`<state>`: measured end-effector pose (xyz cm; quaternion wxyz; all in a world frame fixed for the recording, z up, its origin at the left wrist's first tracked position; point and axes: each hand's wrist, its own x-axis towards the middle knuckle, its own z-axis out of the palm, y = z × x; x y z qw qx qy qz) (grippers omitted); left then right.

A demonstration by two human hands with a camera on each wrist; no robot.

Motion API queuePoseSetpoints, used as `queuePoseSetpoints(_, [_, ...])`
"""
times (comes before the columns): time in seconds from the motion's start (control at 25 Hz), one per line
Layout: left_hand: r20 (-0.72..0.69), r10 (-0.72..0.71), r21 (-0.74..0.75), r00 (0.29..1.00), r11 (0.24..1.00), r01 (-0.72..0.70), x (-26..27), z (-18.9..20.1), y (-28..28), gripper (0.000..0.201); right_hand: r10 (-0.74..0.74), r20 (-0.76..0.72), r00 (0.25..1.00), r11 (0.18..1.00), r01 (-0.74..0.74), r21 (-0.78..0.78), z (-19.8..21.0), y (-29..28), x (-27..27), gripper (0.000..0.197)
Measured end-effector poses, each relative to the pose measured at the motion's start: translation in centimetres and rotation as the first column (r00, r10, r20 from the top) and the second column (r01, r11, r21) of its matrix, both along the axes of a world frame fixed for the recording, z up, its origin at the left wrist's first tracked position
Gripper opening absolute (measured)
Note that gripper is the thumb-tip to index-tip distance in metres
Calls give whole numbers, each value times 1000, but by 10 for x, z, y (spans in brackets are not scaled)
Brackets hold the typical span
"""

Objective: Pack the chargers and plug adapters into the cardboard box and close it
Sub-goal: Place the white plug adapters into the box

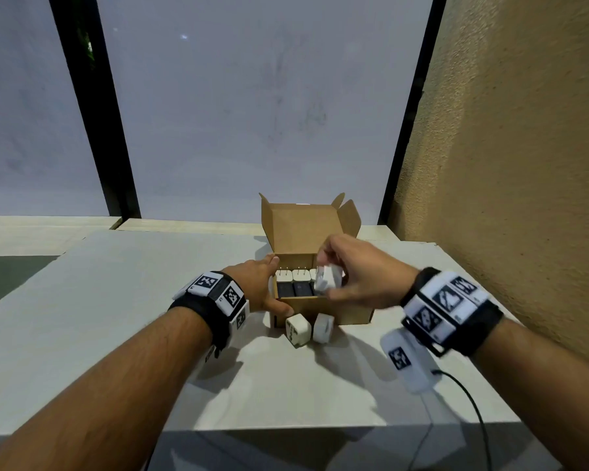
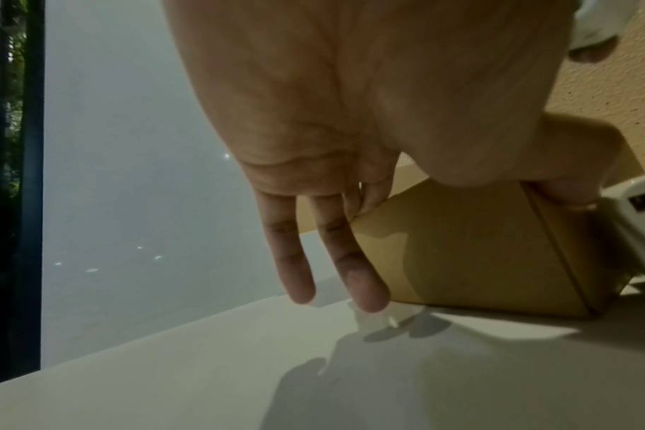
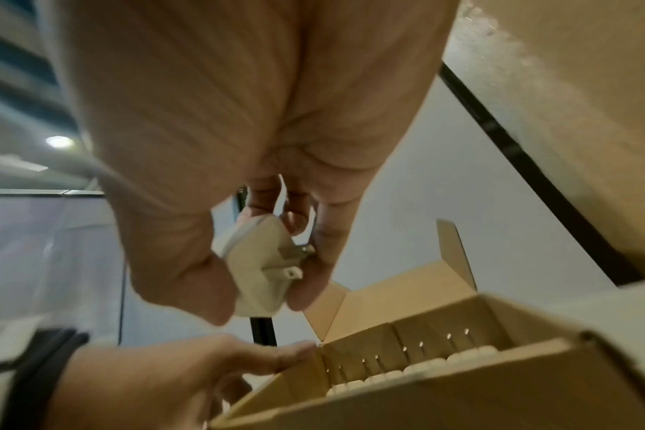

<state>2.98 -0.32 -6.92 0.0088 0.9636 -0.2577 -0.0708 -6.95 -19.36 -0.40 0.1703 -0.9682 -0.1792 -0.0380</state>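
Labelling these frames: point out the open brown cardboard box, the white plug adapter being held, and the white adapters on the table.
open brown cardboard box [image 1: 323, 309]: head view, front wall.
held white plug adapter [image 3: 256, 270]: right wrist view, pronged face.
white adapters on table [image 1: 298, 329]: head view, left one.

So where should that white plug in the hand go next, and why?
Probably straight down into the cardboard box. The right hand holds the white plug adapter just above the open top, the left hand steadies the box's side, and two white chargers on the table wait their turn.

The pale table [image 1: 116, 334] carries the open cardboard box [image 1: 337, 312] and two white adapters [image 1: 298, 329].
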Motion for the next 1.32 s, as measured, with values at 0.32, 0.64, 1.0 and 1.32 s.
queuePoseSetpoints(0.32, [-23, -1, -77, 1000, 997, -1, 1, -2, 1, 112, -134, -83, 987, 977, 146, 153, -15, 22, 76, 35])
queuePoseSetpoints(0.64, [-16, 6, -97, 1000, 995, -8, 2, -2, 0, 111, -222, -120, 967, 954, 242, 179, -32, 22, 99, 49])
queuePoseSetpoints(1.0, [-31, 1, -173, 1000, 985, -6, 5, -7, 2, 108, -282, -98, 954, 926, 298, 230, -42, 33, 100, 44])
queuePoseSetpoints(1.32, [-15, -10, -212, 1000, 977, 7, 6, -8, 2, 104, -260, -152, 954, 956, 277, 103, -46, 40, 102, 22])
